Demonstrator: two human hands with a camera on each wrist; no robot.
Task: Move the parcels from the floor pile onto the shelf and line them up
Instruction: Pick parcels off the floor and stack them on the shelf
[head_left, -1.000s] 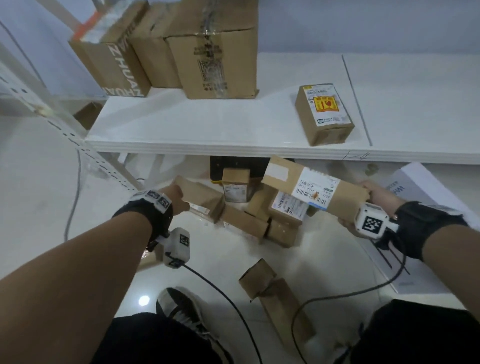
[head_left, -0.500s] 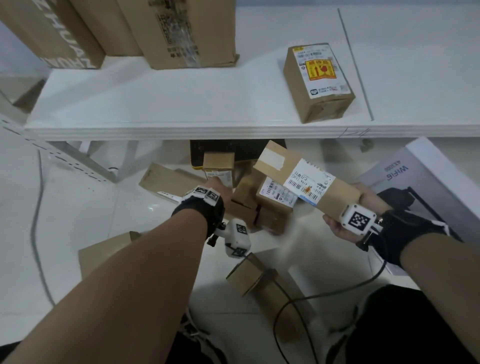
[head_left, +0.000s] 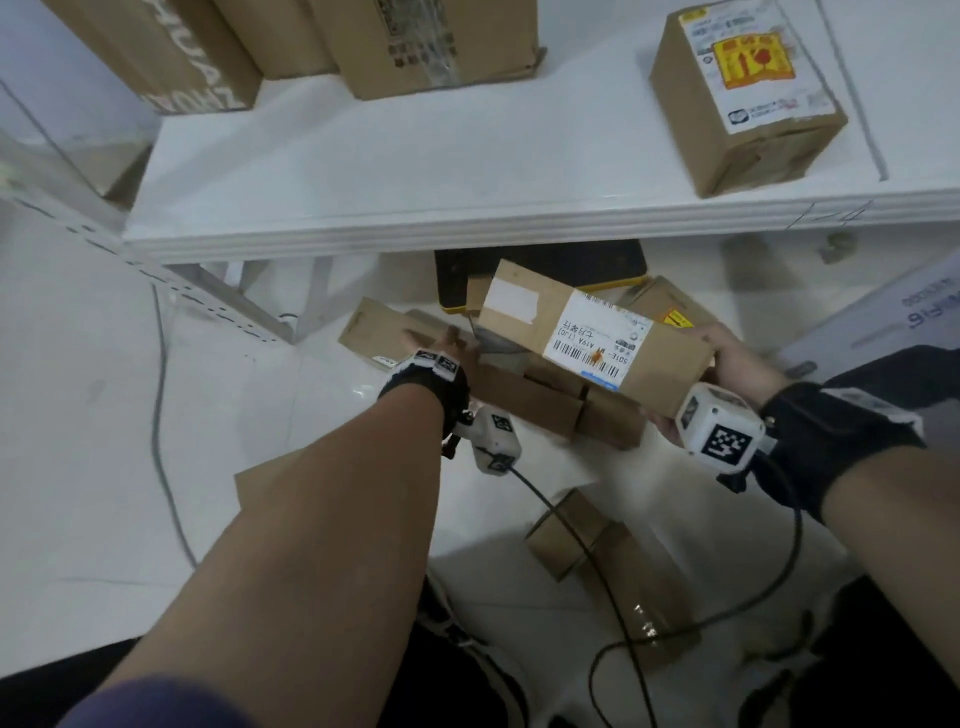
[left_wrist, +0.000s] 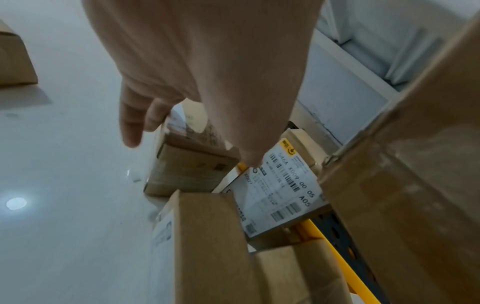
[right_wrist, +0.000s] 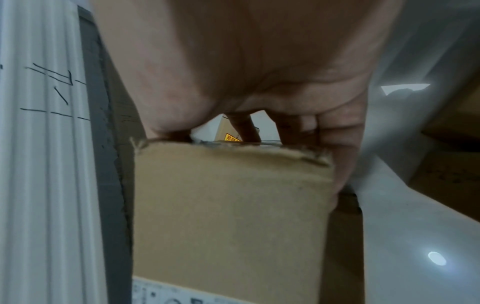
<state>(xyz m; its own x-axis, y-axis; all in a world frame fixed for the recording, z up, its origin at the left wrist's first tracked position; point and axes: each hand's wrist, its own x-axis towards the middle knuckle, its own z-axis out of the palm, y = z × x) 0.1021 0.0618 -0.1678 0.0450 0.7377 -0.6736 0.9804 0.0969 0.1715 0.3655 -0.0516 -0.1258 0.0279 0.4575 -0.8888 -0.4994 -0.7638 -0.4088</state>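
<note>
A long brown parcel (head_left: 545, 332) with a white barcode label hangs tilted above the floor pile (head_left: 540, 405). My right hand (head_left: 727, 364) grips its near end, fingers (right_wrist: 324, 133) curled over the torn top edge of the parcel (right_wrist: 228, 205). My left hand (head_left: 441, 353) reaches into the pile at the right end of a flat brown parcel (head_left: 374, 332). In the left wrist view the hand (left_wrist: 189, 131) spreads over a small brown box (left_wrist: 187, 170), fingers fairly straight. The white shelf (head_left: 415, 223) holds a parcel with a yellow sticker (head_left: 748, 98) and big cartons (head_left: 431, 47).
A black and yellow item (head_left: 545, 265) lies under the shelf behind the pile. A grey printed flat box (head_left: 883, 322) leans at the right. Loose cartons (head_left: 597, 545), a flat cardboard piece (head_left: 270, 483) and cables (head_left: 161, 415) lie near my feet. A shelf upright (head_left: 208, 291) slants at left.
My left hand has moved right along the flat parcel into the pile. My right hand still holds the long parcel at about the same height. The view has closed in on the pile.
</note>
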